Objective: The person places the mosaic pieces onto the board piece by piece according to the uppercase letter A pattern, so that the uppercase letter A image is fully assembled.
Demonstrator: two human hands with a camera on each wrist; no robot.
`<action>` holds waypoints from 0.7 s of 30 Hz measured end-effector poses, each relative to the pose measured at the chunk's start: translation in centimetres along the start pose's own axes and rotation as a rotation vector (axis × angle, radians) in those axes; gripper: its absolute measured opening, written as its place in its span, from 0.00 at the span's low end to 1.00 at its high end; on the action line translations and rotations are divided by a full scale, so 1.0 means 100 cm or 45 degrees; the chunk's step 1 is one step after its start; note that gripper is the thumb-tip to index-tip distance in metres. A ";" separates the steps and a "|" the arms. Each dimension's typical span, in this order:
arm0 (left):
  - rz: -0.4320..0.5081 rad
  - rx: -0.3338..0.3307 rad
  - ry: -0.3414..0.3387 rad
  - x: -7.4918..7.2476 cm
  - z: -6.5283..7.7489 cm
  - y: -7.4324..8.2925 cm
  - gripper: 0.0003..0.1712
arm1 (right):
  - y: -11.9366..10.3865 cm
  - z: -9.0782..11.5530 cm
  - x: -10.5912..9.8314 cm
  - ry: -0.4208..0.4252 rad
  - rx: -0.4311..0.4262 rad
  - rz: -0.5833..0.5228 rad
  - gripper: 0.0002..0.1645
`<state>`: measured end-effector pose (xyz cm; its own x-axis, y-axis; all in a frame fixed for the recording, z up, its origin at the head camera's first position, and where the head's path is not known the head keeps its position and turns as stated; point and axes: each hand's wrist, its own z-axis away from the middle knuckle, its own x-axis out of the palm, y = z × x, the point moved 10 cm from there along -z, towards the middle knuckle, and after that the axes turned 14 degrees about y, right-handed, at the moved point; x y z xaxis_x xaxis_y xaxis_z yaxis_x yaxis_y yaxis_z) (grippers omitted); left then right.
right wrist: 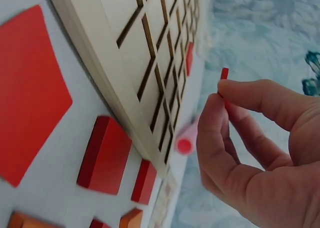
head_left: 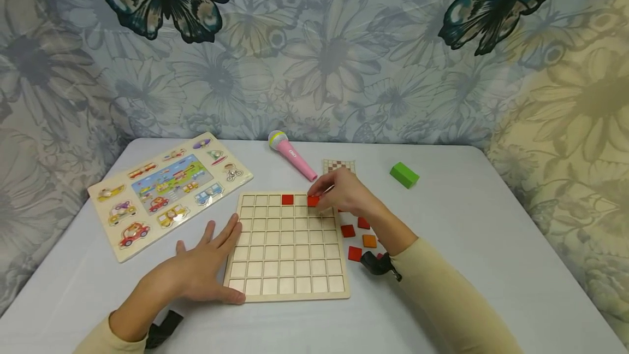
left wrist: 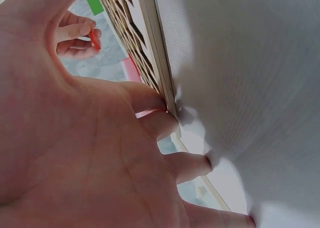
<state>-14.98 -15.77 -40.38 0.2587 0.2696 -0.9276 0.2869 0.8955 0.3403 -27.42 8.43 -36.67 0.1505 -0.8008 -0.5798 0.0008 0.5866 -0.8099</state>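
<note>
Your grid board [head_left: 287, 253] lies on the white desk [head_left: 491, 234], and everything else sits around it. Your left hand [head_left: 203, 272] is spread flat, its fingers lying along the board's left edge and its thumb at the near left corner. Your right hand [head_left: 341, 193] pinches a small red tile [head_left: 313, 201] between thumb and forefinger over the board's far row (both wrist views show the tile raised, apart from the board). A seated red tile [head_left: 287, 199] fills a cell in that same far row, left of your pinched one. Just beside the board's right edge you have several loose red tiles [head_left: 348, 231] and an orange tile [head_left: 369, 241], some partly hidden by your right arm.

Left of the board, set at a slant, is the picture puzzle [head_left: 194, 209] with its vehicles. Beyond the board's far edge lies a pink toy microphone [head_left: 295, 157]; a checkered card [head_left: 338, 165] is near the board's far right corner, and a green block [head_left: 404, 175] rests farther to its right.
</note>
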 end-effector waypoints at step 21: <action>0.008 -0.004 -0.005 0.000 0.000 0.001 0.82 | -0.007 -0.007 0.034 -0.047 0.001 0.064 0.17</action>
<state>-14.96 -15.70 -40.37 0.2639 0.2742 -0.9247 0.2819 0.8949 0.3459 -27.60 5.22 -38.15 0.1864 -0.7651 -0.6164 -0.0072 0.6263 -0.7796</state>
